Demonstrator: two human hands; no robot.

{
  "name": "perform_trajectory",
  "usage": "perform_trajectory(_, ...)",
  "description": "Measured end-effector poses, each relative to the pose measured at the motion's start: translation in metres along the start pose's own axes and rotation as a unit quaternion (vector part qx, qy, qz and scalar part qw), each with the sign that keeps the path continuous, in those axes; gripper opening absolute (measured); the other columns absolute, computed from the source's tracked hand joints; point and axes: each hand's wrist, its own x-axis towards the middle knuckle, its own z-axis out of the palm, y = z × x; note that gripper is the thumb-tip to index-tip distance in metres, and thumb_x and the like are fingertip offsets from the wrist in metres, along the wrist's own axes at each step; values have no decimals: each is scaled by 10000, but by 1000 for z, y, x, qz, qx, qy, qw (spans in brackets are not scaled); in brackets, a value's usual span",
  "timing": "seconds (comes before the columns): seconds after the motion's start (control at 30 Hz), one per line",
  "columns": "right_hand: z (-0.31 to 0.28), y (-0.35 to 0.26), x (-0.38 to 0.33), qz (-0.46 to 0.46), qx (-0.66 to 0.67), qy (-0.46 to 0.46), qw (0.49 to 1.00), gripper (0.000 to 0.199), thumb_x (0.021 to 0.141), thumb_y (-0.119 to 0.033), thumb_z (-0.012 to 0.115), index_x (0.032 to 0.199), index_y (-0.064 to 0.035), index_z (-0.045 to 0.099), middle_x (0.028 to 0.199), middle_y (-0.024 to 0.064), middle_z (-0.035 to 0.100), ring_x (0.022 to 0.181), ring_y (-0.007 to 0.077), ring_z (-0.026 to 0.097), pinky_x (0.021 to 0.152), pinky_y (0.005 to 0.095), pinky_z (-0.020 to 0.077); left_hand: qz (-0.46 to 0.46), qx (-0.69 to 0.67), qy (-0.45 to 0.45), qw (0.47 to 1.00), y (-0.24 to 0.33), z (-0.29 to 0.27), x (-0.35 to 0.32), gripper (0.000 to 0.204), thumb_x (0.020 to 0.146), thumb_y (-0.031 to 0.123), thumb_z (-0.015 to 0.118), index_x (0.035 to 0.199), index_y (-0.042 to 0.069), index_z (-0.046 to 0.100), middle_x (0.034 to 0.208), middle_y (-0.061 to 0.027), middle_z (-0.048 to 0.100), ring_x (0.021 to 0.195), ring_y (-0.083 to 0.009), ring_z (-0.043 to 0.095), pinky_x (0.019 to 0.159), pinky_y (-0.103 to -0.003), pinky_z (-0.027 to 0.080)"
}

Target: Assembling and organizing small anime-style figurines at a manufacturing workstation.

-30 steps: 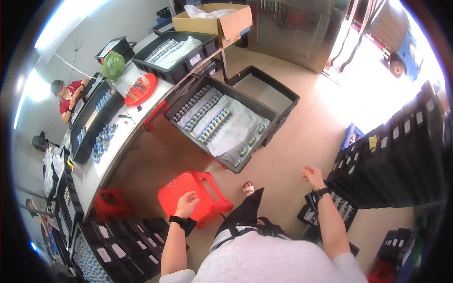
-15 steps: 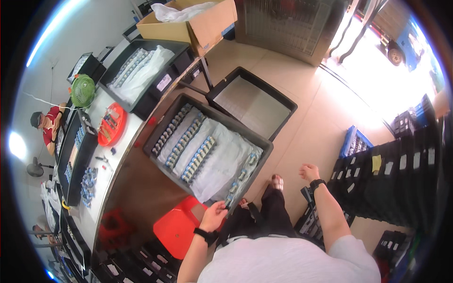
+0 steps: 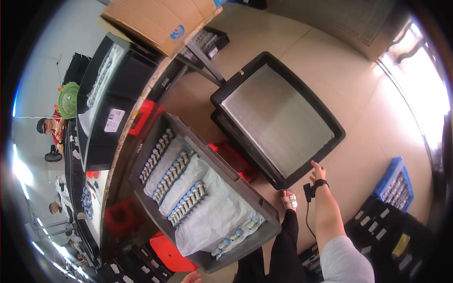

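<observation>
My right hand [image 3: 319, 171] is open, fingers apart, with nothing in it, close to the near right corner of a black tray [image 3: 309, 101] with a pale grey inner base. I cannot tell whether the fingertips touch the rim. Only a sliver of my left hand [image 3: 191, 278] shows at the lower edge, below a dark grey crate [image 3: 240, 177]; what its fingers do is hidden. Inside the crate, white wrapping sheets [image 3: 217, 198] lie between rows of small blue-and-cream parts [image 3: 188, 204]. A looser row [image 3: 236, 238] lies along the crate's near right side.
A red stool [image 3: 166, 252] stands under the crate's near left side. Left is a workbench [image 3: 106, 191] with a black bin [image 3: 122, 89] and cardboard box [image 3: 155, 23]. Stacked black trays [image 3: 363, 231] and a blue tray [image 3: 395, 181] stand at right. A person [image 3: 57, 129] sits beyond the bench.
My view has turned and moved toward the black tray. My right hand has come to its corner. My left hand has left the crate's near edge and dropped mostly out of view.
</observation>
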Motion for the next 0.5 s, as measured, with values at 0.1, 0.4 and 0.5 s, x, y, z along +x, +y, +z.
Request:
perform_trajectory(0.1, 74, -69, 226, -16, 55, 0, 998, 770, 624, -352, 725, 1230, -56, 355, 1215, 110, 430, 1140, 286, 399, 878, 492, 337, 16, -15, -8, 1000, 82, 188, 153, 317, 828, -14, 550, 1141, -30, 500, 1049, -105, 581, 982, -163, 543, 873, -279, 427)
perform_trajectory(0.4, 70, -154, 307, -87, 108, -36, 990, 378, 607, 30, 607, 958, 43, 468, 802, 81, 502, 728, 221, 528, 617, 366, 485, 90, -18, -118, 989, 272, 350, 192, 251, 851, -24, 514, 1098, 12, 539, 966, -23, 585, 879, -99, 546, 746, -232, 439)
perform_trajectory(0.5, 34, -207, 157, -114, 72, -57, 989, 311, 600, 11, 624, 862, -2, 456, 721, 55, 490, 629, 177, 512, 545, 312, 457, 135, -38, -190, 972, 320, 295, 120, 349, 830, -12, 547, 1170, -25, 468, 1062, -117, 581, 1036, -176, 543, 873, -272, 441)
